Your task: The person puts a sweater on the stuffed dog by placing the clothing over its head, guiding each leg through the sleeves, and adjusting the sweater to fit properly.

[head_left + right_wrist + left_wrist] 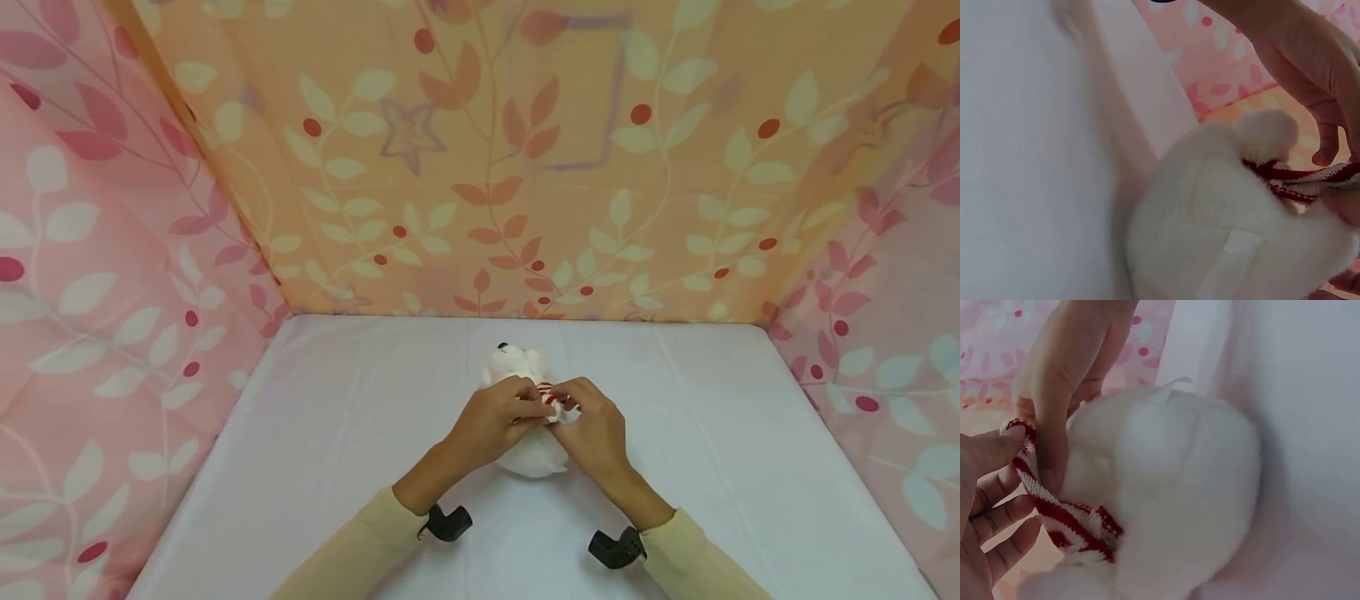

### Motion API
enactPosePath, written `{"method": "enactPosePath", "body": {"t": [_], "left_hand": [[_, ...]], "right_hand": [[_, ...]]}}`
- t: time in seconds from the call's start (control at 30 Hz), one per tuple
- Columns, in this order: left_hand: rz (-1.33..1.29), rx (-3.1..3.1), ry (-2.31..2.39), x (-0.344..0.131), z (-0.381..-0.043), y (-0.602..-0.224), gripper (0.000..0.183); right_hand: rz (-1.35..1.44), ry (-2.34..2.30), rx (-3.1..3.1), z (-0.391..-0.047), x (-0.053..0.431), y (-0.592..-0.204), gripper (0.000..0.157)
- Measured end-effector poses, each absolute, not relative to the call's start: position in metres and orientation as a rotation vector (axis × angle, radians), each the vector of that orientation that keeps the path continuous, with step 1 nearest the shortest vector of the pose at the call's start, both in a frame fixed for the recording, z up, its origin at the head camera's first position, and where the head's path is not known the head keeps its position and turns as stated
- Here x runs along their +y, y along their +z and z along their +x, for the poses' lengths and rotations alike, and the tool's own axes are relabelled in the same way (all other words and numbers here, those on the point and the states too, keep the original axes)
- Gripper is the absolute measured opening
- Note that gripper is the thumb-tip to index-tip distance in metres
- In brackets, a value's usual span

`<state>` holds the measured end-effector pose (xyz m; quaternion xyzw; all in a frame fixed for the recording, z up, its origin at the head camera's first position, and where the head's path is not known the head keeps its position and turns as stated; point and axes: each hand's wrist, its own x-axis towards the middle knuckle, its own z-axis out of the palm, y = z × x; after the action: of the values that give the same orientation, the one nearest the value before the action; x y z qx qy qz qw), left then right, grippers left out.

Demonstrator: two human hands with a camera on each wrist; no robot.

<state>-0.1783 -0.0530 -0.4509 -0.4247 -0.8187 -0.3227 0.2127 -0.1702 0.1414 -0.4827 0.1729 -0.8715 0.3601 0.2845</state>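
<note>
A white plush bear [532, 457] with a black nose rests on the white table, its head toward the far side. Around its neck runs a red and white striped knitted scarf [1054, 509]. My left hand [497, 422] pinches a stretch of this scarf between thumb and fingers, its other fingers spread in the left wrist view. From the other side my right hand [597, 431] grips the scarf close by, fingers bent. Both hands are above the bear's body and partly hide the scarf. A white fabric tag [1232, 262] shows on the plush in the right wrist view.
The white-covered table [337, 400] has patterned cloth walls, an orange one [480, 167] behind and pink ones [97, 292] at the sides. A black wrist camera [448, 523] sits at the left cuff, another black camera [617, 548] at the right.
</note>
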Motion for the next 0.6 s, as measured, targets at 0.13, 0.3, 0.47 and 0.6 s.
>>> {"method": "enactPosePath", "body": {"t": [0.13, 0.3, 0.47, 0.6], "left_hand": [[-1.222, -2.248, -0.903, -0.052, -0.177, -0.453, 0.016], [-1.229, -2.236, -0.896, -0.055, -0.177, -0.453, 0.016], [-1.198, -2.222, -0.879, -0.062, -0.176, -0.454, 0.015], [-1.202, -2.208, -0.888, -0.065, -0.176, -0.455, 0.016]], "right_hand": [[0.419, 0.948, -2.338, -0.174, 0.14, -0.483, 0.028], [0.375, 0.949, -2.363, -0.177, 0.138, -0.482, 0.023], [0.308, 0.945, -2.403, -0.181, 0.138, -0.482, 0.026], [0.264, 0.942, -2.435, -0.184, 0.139, -0.484, 0.029]]}}
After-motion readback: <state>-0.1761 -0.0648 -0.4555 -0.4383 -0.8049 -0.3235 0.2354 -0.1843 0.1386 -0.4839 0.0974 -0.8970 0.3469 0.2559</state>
